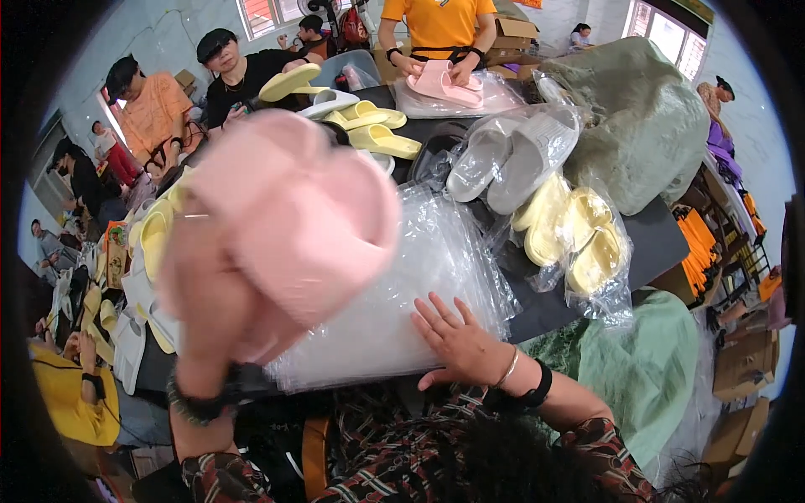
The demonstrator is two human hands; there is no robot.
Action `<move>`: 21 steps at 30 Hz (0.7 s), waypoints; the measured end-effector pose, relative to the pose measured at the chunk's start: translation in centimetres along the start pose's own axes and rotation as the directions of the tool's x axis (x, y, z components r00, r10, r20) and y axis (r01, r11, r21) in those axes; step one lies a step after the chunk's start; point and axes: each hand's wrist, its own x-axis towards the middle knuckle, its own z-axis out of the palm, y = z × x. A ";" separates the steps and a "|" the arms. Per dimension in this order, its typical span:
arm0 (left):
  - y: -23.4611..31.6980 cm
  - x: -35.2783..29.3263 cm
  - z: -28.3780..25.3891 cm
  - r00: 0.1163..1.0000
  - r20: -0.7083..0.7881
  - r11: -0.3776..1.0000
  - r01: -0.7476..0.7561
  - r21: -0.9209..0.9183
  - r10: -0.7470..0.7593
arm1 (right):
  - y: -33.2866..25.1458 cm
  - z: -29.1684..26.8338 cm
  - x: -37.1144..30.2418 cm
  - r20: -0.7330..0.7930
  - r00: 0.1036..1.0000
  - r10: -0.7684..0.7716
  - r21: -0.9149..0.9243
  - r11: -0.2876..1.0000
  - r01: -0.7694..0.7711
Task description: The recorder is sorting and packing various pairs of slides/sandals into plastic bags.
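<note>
My left hand [220, 306] is closed round a pair of pink slippers [310, 222], lifted over the left part of the table and smeared by motion. Its fingers are partly hidden by the slippers. Flat on a stack of clear plastic bags [381, 327] lies my right hand [461, 342], fingers spread, holding nothing. The slippers cover part of the bag stack. Beyond the bags sit grey slippers [511, 159] in clear wrapping, with bagged yellow slippers [579, 230] to their right.
Loose yellow slippers [369, 121] lie at the far side, and more slippers heap up on the left. Across the table a person in orange [440, 25] handles a pink pair. A grey-green sack [646, 117] stands at the right, a green sack [646, 369] below the table edge.
</note>
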 end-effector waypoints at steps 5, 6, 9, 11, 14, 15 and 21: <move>2.0 -3.4 14.8 0.959 0.232 0.977 -0.125 -0.171 0.163 | -1.4 2.3 0.0 0.116 0.992 0.044 -0.009 0.999 -0.043; 2.2 -4.5 16.9 0.937 0.323 0.990 -0.113 -0.081 0.134 | -1.5 2.8 0.0 0.112 0.994 0.015 -0.023 1.000 -0.013; 2.3 -5.8 21.8 0.936 0.319 0.989 -0.145 -0.038 0.149 | -1.8 3.2 -0.1 0.057 0.998 0.026 -0.010 1.000 -0.026; 0.6 -6.2 24.6 0.949 0.301 0.995 -0.073 -0.070 0.091 | -2.0 2.6 0.0 0.044 0.998 0.054 -0.031 0.998 -0.053; -1.4 -4.7 25.8 0.935 0.354 0.998 0.012 -0.057 0.009 | -1.8 2.4 -0.3 0.035 0.998 0.046 -0.082 0.996 -0.043; -3.0 -4.5 26.3 0.948 0.318 1.000 0.014 -0.013 -0.009 | -2.0 2.3 -0.4 0.035 0.998 0.045 -0.083 0.996 -0.042; -9.5 -4.2 25.7 0.970 0.206 0.990 0.114 0.084 -0.130 | -1.9 1.6 -0.4 0.079 0.996 0.047 -0.052 0.998 -0.043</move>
